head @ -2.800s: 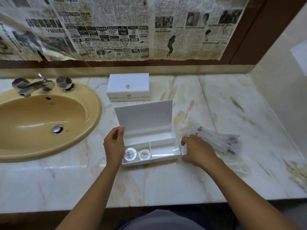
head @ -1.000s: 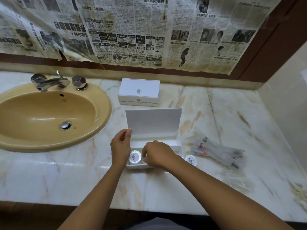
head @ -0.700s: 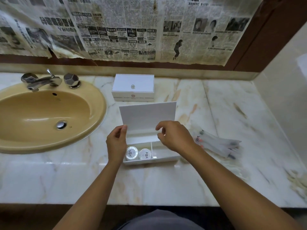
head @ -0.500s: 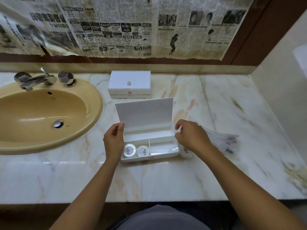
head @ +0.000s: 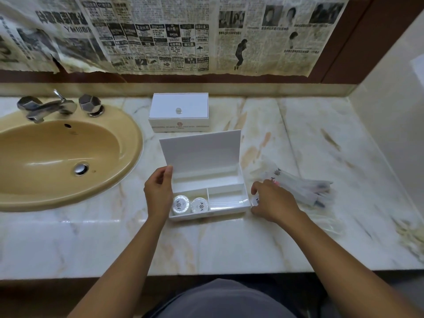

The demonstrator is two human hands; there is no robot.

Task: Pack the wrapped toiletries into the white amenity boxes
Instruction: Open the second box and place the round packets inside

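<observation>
Amenity box open on the marble, two round soaps in place

White amenity box (head: 229, 204) sits on the marble counter (head: 229, 246) with its hinged lid (head: 200, 151) standing up at the back. Inside, a long rear compartment runs the full width, and the front is split in two. The front-left compartment holds two round wrapped toiletries (head: 181, 204) side by side, touching or nearly so. The front-right compartment shows only its glossy floor.

The left hand (head: 158, 196) rests against the box's left wall, fingers loosely curled with the thumb tip up by the lid's lower left corner; whether it actually grips the wall cannot be told. The right hand (head: 273, 203) lies on the counter just beside the box's right wall, fingers curled round a third round wrapped toiletry (head: 255, 200), of which only a small part shows.

Just beyond the right hand, a heap of long wrapped toiletries in clear sleeves (head: 302, 189) lies on the counter. A second amenity box (head: 179, 112), lid closed, stands behind the open one, near the wall. A tan sink (head: 128, 143) with a chrome tap (head: 46, 107) is to the left, and yellowed newspaper (head: 160, 37) covers the wall above
</observation>
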